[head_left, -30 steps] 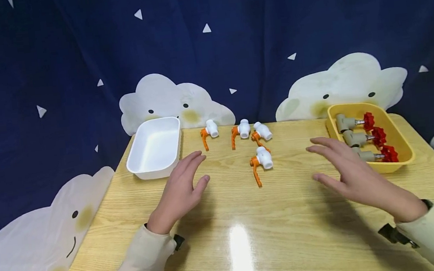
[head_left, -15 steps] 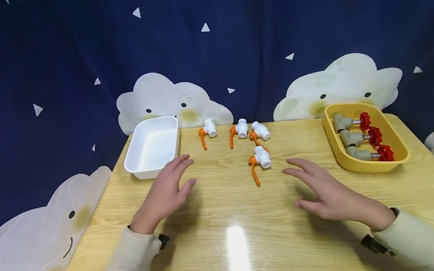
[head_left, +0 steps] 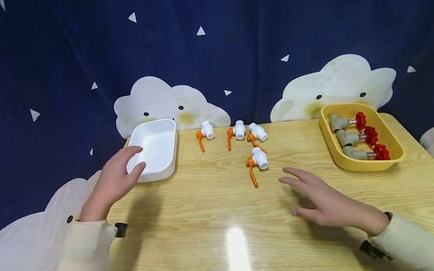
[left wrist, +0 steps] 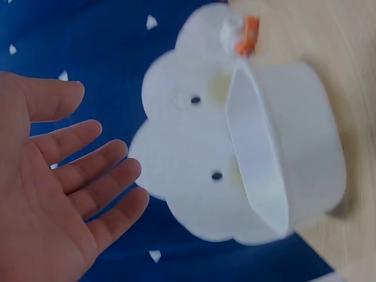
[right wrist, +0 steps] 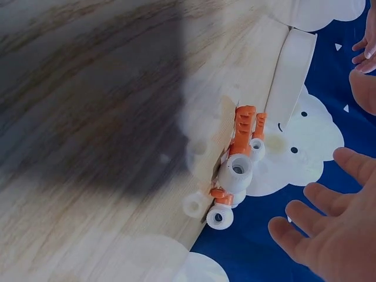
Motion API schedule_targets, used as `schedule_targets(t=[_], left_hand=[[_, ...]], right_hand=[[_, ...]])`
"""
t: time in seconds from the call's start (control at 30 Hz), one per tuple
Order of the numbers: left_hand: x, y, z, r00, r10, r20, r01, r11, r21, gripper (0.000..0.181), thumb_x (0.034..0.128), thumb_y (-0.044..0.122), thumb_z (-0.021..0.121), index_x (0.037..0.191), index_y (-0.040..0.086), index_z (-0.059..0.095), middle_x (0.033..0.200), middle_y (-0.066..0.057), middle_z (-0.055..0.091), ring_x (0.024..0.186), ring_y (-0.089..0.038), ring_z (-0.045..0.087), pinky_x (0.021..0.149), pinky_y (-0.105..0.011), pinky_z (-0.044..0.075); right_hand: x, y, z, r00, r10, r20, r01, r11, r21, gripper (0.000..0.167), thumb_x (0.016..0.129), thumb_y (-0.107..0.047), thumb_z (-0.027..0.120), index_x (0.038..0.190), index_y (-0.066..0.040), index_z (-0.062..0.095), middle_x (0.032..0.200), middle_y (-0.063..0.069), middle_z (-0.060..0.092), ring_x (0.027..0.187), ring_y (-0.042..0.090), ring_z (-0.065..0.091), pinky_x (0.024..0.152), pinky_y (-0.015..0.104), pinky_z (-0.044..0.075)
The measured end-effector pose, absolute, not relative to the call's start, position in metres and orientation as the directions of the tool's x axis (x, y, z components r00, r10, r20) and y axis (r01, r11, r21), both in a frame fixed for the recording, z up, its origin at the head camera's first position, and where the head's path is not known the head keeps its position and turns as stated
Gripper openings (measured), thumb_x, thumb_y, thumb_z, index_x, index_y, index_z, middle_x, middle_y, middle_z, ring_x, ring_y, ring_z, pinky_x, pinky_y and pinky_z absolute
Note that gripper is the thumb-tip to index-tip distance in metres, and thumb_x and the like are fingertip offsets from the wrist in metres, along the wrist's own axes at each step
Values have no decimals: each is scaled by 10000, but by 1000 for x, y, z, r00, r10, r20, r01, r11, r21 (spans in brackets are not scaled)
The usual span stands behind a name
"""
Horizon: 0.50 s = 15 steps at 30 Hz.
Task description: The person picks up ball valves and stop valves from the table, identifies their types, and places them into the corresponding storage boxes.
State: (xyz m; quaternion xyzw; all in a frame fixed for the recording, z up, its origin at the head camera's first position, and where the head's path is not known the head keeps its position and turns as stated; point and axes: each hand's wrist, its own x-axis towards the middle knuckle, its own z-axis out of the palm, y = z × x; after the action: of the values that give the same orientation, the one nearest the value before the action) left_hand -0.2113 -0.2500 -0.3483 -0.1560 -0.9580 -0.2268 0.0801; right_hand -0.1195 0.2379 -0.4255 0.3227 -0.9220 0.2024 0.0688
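My left hand point(head_left: 112, 182) hovers at the near left side of a white tray point(head_left: 155, 176), its fingers loosely spread and holding nothing. In the left wrist view the palm and fingers stand apart from the tray point(left wrist: 311, 141). My right hand point(head_left: 323, 199) hangs over the table, fingers relaxed, a little right of the nearest white ball valve point(head_left: 260, 158) with an orange lever. Behind that valve lie three more like it: a left valve point(head_left: 207, 130), a middle valve point(head_left: 239, 130) and a right valve point(head_left: 258, 132). The right wrist view shows the right hand point(right wrist: 335, 217) touching none of them.
A yellow tray point(head_left: 394, 143) at the far right holds three grey valves point(head_left: 348, 137) with red handwheels. The wooden table point(head_left: 194, 226) ends at a dark blue curtain point(head_left: 239, 40) with white cloud prints, which also runs along the left side.
My left hand has moved left, to the near side of the white tray. The right hand has come left and nearer, toward the closest ball valve. The valves and trays stay put.
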Motion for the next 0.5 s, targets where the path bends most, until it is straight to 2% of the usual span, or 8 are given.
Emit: schedule_targets(t=[0.23,0.5], left_hand=[[-242,-279,-366,-986,153,66,166,887,430,502,1010,251,487,1419,-38,452,1440,-286,465,1272,-463,494,1036,-612,417],[-282,-297,-391,-997,-70,-33,-77,884,461,560,1015,277,432,1453,-70,389,1356,-300,472,1198,-432,471,1047,-598,419]], right_hand=[[-116,237,-429,-780,-569,261,-626,702,-338,730,823,-215,784,1468,-170,445,1535,183,393,1381,371,410,1038,576,390],[-114,238,-429,-795,-563,227,-605,711,-358,724,839,-229,773,1477,-179,436,1555,165,374,1394,370,403,1055,589,393]])
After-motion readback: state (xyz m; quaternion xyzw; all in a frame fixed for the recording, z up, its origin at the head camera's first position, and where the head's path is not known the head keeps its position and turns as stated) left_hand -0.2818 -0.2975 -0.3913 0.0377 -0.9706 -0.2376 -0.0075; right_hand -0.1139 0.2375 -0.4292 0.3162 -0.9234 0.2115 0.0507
